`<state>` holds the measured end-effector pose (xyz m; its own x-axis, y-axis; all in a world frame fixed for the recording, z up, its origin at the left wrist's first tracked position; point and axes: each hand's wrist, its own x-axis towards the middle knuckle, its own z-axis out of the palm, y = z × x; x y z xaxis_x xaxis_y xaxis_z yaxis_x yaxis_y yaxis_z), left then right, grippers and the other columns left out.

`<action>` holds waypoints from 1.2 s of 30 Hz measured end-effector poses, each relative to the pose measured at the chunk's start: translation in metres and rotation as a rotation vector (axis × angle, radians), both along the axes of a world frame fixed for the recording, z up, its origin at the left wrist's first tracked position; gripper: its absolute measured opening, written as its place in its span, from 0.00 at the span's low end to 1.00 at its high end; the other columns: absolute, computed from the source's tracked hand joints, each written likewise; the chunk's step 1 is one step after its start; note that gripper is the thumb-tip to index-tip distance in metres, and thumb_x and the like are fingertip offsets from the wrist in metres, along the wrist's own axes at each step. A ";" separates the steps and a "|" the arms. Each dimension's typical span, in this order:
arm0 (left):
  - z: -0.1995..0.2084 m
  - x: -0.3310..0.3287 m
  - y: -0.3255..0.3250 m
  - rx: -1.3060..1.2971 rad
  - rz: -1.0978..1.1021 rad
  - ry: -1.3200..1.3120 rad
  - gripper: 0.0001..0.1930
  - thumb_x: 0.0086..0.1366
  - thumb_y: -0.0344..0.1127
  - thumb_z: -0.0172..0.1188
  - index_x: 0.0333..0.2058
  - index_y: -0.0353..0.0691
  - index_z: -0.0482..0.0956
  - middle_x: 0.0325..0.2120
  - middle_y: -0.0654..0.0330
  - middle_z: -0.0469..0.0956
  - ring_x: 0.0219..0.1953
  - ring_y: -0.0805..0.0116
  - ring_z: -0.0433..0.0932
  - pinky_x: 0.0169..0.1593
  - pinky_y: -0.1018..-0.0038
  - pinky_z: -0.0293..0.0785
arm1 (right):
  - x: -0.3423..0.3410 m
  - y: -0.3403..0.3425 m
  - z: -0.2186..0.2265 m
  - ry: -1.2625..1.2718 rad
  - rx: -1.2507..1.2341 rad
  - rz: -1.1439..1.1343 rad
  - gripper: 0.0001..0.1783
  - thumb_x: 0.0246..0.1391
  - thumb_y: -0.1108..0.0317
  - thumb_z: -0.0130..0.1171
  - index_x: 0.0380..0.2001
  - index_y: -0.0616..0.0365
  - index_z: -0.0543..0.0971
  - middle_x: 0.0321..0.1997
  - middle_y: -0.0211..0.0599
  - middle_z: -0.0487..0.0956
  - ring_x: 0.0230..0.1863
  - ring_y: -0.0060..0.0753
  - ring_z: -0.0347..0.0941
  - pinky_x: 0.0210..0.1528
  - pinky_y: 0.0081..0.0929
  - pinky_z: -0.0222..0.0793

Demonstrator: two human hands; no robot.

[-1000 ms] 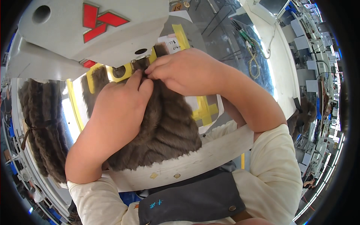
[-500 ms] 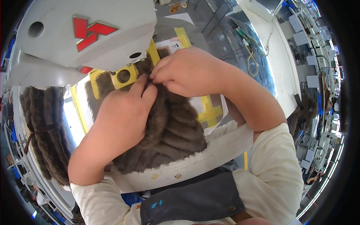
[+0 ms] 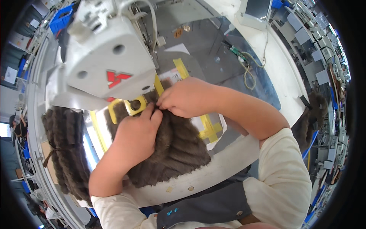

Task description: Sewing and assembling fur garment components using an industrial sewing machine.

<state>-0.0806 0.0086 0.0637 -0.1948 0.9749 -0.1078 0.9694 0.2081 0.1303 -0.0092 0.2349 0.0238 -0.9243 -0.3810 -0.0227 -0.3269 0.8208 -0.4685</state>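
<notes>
Grip of right hand (image 3: 188, 97) stays pinched on brown ribbed fur (image 3: 181, 147) beside white metal machine head (image 3: 101, 57), seemingly steadying it, closure of left hand (image 3: 137, 139) unclear

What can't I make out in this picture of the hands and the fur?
In the head view:
Fur beneath the left hand: hidden by that hand.
Whether the right hand pinches anything: its own curled fingers hide it.
Underside of the machine: hidden by its casing.
Top of the screen: cut off by the upper edge.
Far equipment on the right: too small and bent near the rim.
</notes>
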 end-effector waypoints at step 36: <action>-0.036 0.080 -0.029 0.598 -0.324 -0.474 0.14 0.59 0.41 0.72 0.36 0.41 0.78 0.33 0.57 0.75 0.42 0.53 0.75 0.60 0.54 0.66 | 0.113 0.009 0.012 -0.374 -1.404 -0.989 0.24 0.58 0.72 0.67 0.57 0.67 0.77 0.55 0.44 0.81 0.46 0.30 0.80 0.48 0.28 0.77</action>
<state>-0.0004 -0.0206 0.0274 0.0417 0.8938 0.4465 0.7841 -0.3062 0.5398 0.1035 0.2440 0.0355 -0.8224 0.3539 -0.4455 0.2814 -0.4275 -0.8591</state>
